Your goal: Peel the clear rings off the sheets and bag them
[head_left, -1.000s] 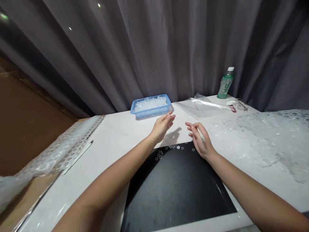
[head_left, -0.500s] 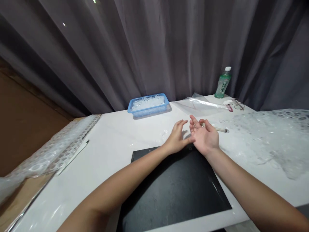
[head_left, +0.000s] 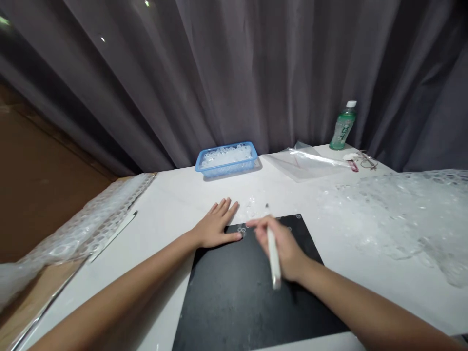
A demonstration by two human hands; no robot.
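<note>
A black board [head_left: 234, 292] lies flat on the white table before me. My left hand [head_left: 215, 226] rests at its far left corner, fingers spread, with the thumb on the board beside small clear rings [head_left: 241, 230]. Over the board's far edge, my right hand [head_left: 283, 246] is closed around a slim white pen-like tool [head_left: 273, 258] with a dark tip pointing away from me. Its exact kind is blurred. The right index finger reaches out near the rings. Another small ring [head_left: 299, 216] sits at the board's far right corner.
A blue basket [head_left: 228, 170] of clear bits stands by the curtain. Behind the board lie a clear plastic bag [head_left: 310, 163] and a green bottle [head_left: 342, 127]. Bubble wrap [head_left: 405, 214] spreads at right; more wrap [head_left: 98, 217] and a thin white strip [head_left: 113, 237] lie left.
My hands have moved apart. The left went leftward to lie on the board's corner; the right turned over, and the white tool now shows upright in its grip.
</note>
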